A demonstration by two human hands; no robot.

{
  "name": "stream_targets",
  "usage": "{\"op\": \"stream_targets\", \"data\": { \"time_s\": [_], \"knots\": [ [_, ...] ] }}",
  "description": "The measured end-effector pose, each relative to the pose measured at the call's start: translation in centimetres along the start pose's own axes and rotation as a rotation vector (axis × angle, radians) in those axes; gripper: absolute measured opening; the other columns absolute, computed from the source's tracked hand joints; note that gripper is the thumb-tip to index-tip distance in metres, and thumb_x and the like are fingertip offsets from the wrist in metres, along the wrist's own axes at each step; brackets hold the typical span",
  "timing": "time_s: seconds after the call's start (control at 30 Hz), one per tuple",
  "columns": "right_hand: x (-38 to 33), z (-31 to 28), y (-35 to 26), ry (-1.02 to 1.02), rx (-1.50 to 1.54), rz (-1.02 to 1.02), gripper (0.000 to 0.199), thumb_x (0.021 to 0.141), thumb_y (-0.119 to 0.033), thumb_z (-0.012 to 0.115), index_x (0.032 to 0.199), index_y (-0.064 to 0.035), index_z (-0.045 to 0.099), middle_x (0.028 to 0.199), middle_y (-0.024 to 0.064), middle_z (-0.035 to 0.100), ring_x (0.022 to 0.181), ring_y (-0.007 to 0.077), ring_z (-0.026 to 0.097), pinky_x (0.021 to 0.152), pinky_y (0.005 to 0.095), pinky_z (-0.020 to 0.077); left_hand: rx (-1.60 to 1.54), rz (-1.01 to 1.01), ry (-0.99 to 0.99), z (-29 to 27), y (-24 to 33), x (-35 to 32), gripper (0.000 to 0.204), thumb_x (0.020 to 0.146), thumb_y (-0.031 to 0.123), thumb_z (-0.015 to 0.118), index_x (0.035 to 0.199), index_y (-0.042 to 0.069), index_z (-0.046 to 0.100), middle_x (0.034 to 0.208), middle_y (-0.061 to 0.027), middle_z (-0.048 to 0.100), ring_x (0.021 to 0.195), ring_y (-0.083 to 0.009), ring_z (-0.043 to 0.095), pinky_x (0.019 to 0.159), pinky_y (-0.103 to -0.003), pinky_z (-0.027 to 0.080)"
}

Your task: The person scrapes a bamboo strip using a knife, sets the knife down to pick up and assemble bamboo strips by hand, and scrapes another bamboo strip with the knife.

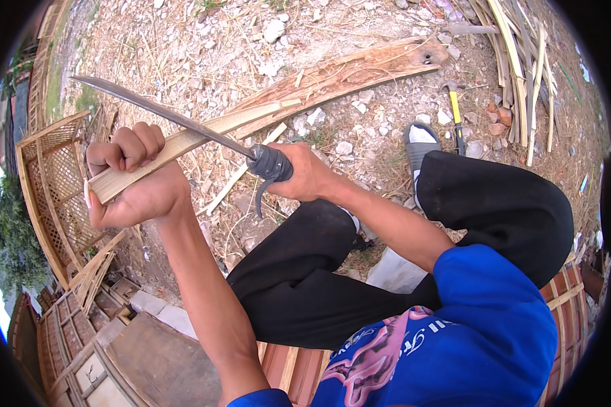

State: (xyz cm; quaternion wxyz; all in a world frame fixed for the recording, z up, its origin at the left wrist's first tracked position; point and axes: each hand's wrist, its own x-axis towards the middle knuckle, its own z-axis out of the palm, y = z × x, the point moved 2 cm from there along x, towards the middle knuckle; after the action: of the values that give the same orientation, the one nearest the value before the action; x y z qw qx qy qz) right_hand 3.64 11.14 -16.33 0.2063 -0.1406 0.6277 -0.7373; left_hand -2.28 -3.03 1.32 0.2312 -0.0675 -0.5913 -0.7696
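My left hand [139, 176] is closed around one end of a flat, pale wooden strip [251, 118], thumb along its near end. The strip slants up and away to the right, its far end over a long rough plank [360, 71] on the ground. In my right hand [302, 171] is a machete [163, 113], gripped by its dark wrapped handle with a loose tail hanging down. The long blade points up-left and crosses over the strip just beyond my left fingers. Whether its edge bites into the wood, I cannot tell.
Stones, dry straw and wood shavings cover the ground. A hammer [455, 112] with a yellow handle lies beyond my sandal [421, 142]. Long thin slats [519, 64] are heaped at the far right. A lattice panel [56, 178] leans on the left.
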Motion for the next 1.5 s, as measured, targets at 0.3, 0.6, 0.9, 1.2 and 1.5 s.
{"op": "stream_targets", "data": {
  "time_s": [0.3,0.6,0.9,1.2,1.5],
  "knots": [
    [-5.5,-6.0,14.6,0.164,-0.155,0.606,0.027,0.07,-0.023,0.067,0.089,-0.0041,0.067,0.077,0.0134,0.067,0.071,0.0225,0.062,0.069,0.0347,0.0485,0.103,0.033,0.126,0.0,-0.2,0.1,0.043,0.073,0.052,0.041,0.064,0.013,0.024,0.05,-0.0006,0.021,0.046,-0.0119,0.015,0.046,-0.029,0.011],
    [-0.3,-1.2,2.6,0.087,-0.058,0.232,0.033,0.069,-0.025,0.068,0.093,-0.0018,0.063,0.076,0.0144,0.065,0.069,0.0242,0.061,0.069,0.0372,0.048,0.076,0.006,0.048,0.4,-0.5,0.4,0.04,0.07,0.05,0.041,0.062,0.014,0.026,0.051,0.0,0.023,0.049,-0.0126,0.017,0.048,-0.029,0.014],
    [-3.2,-2.7,11.0,0.152,-0.1,0.489,0.031,0.069,-0.02,0.071,0.093,-0.0005,0.065,0.076,0.0119,0.066,0.072,0.0186,0.061,0.071,0.0318,0.0479,0.131,0.034,0.174,-0.4,-0.2,0.4,0.041,0.069,0.051,0.042,0.062,0.015,0.025,0.051,0.0001,0.022,0.048,-0.0124,0.016,0.048,-0.029,0.014],
    [-2.8,-2.1,7.9,0.149,-0.095,0.437,0.033,0.07,-0.026,0.067,0.089,0.0011,0.062,0.077,0.017,0.066,0.072,0.0283,0.063,0.072,0.0383,0.0495,0.136,0.047,0.126,0.4,-0.3,0.5,0.042,0.072,0.052,0.04,0.062,0.014,0.026,0.052,0.0001,0.022,0.048,-0.0127,0.017,0.047,-0.029,0.015],
    [0.2,1.9,-2.8,0.001,0.124,-0.002,0.04,0.066,-0.018,0.07,0.104,-0.0031,0.065,0.071,0.0096,0.063,0.062,0.0154,0.055,0.065,0.0324,0.0469,0.12,0.076,0.149,0.3,0.0,-0.1,0.042,0.073,0.052,0.039,0.063,0.014,0.026,0.051,-0.0005,0.022,0.047,-0.0123,0.017,0.046,-0.029,0.015]
  ]
}}
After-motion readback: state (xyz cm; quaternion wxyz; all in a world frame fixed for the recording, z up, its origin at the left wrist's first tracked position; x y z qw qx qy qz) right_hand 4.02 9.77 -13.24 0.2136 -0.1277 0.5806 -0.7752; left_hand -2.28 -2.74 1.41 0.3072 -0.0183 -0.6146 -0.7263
